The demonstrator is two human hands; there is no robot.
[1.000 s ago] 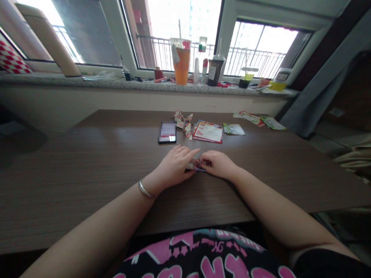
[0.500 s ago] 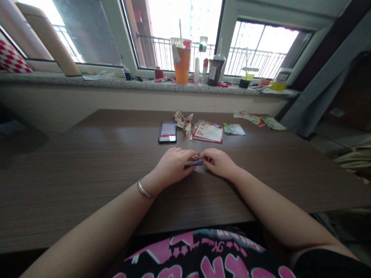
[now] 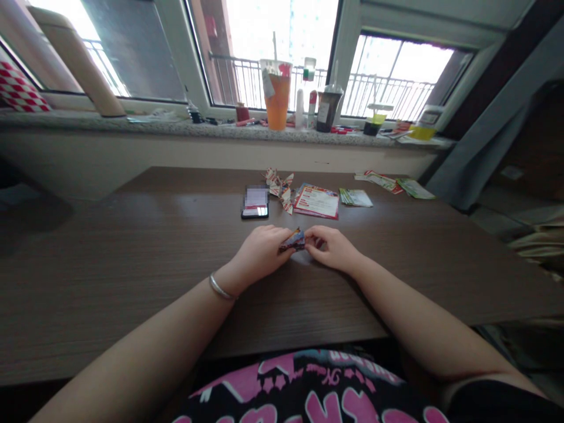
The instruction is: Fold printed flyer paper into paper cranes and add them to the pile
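A small folded piece of printed paper (image 3: 293, 241) is pinched between both my hands just above the brown wooden table (image 3: 132, 247). My left hand (image 3: 259, 254), with a silver bangle on its wrist, grips the paper's left end with curled fingers. My right hand (image 3: 332, 248) grips the right end, fingers closed. Beyond them lie folded paper cranes (image 3: 279, 187), a phone (image 3: 255, 203), a red-and-white leaflet (image 3: 316, 201) and a small stack of green cards (image 3: 356, 197).
The windowsill (image 3: 132, 126) behind the table carries an orange drink cup (image 3: 277, 94), a dark drink cup (image 3: 326, 106), small bottles and pens. More leaflets (image 3: 388, 182) lie at the table's far right. A grey curtain (image 3: 489, 129) hangs on the right.
The folded paper was pressed flat on the table under both hands a second ago. Now it is lifted a little and pinched between the fingertips; my left fingers have curled in.
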